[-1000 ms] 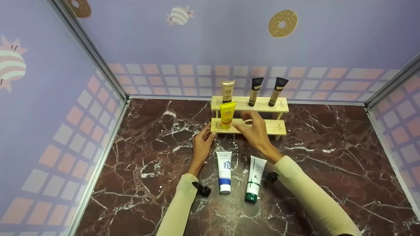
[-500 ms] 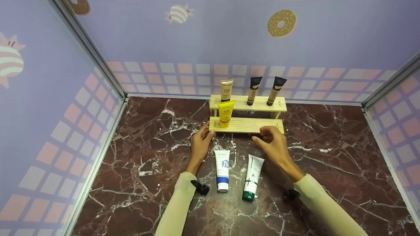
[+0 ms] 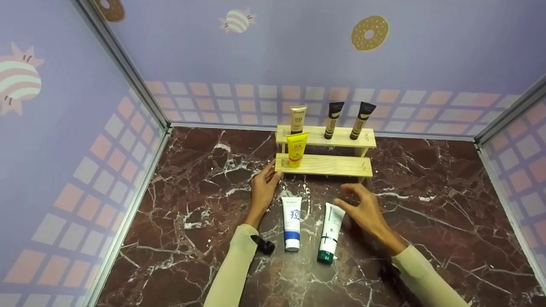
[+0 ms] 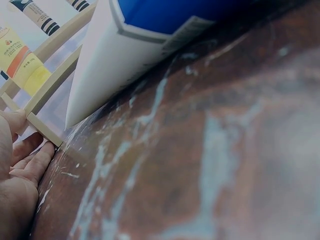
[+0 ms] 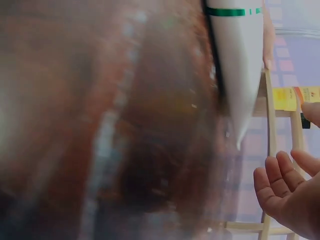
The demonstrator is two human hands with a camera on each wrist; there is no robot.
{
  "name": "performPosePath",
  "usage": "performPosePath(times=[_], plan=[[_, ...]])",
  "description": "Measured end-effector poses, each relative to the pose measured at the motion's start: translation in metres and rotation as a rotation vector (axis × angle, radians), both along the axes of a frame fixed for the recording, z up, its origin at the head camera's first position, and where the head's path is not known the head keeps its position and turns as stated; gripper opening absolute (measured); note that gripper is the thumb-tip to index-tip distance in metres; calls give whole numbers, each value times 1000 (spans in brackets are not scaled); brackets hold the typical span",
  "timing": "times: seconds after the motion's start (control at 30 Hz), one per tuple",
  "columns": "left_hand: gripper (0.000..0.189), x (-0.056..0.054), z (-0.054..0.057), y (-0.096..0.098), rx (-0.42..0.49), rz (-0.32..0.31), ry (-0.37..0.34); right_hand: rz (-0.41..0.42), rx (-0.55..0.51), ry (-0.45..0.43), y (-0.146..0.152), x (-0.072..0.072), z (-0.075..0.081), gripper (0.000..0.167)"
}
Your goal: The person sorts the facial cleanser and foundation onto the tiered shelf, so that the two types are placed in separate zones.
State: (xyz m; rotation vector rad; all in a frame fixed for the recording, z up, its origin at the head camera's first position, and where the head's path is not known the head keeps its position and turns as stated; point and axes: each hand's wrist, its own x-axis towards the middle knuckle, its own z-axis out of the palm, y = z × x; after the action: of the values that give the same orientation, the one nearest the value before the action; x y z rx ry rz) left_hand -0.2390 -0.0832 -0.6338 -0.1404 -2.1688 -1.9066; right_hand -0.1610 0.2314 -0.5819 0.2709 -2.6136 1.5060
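In the head view my left hand (image 3: 263,187) holds the left end of a two-tier wooden display rack (image 3: 332,165), thumb at the front corner and fingers along the side. On its lower step a yellow squeeze tube (image 3: 296,150) stands upright near the left. My right hand (image 3: 366,211), thumb and fingers apart with nothing between them, hovers at the crimped end of a white squeeze tube with a green cap (image 3: 332,232). That tube lies on the counter, cap toward me. Left of it lies a white squeeze tube with a blue band (image 3: 292,224).
Along the upper step stand a gold tube (image 3: 297,118) and two black-and-gold tubes, one in the middle (image 3: 334,120) and one farther right (image 3: 362,120). Behind the rack rises a purple patterned wall (image 3: 273,55). The dark red marbled counter (image 3: 204,247) spreads beneath everything.
My right hand has drawn away from beside the yellow tube, moving right and down to the top of the green-capped tube. My left hand stays at the rack's left end.
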Motion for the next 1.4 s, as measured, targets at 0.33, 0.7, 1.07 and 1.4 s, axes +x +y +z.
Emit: performPosePath(times=[0.33, 0.7, 1.07, 1.4], plan=[[51, 1, 0, -1, 4, 12, -16, 123, 49, -69, 5, 14, -18, 51], [51, 0, -1, -1, 5, 3, 2, 207, 163, -69, 19, 16, -23, 63], [51, 1, 1, 2, 5, 15, -3, 270, 234, -157, 23, 13, -17, 73], [50, 0, -1, 1, 6, 18, 4, 292, 236, -155, 23, 8, -17, 65]])
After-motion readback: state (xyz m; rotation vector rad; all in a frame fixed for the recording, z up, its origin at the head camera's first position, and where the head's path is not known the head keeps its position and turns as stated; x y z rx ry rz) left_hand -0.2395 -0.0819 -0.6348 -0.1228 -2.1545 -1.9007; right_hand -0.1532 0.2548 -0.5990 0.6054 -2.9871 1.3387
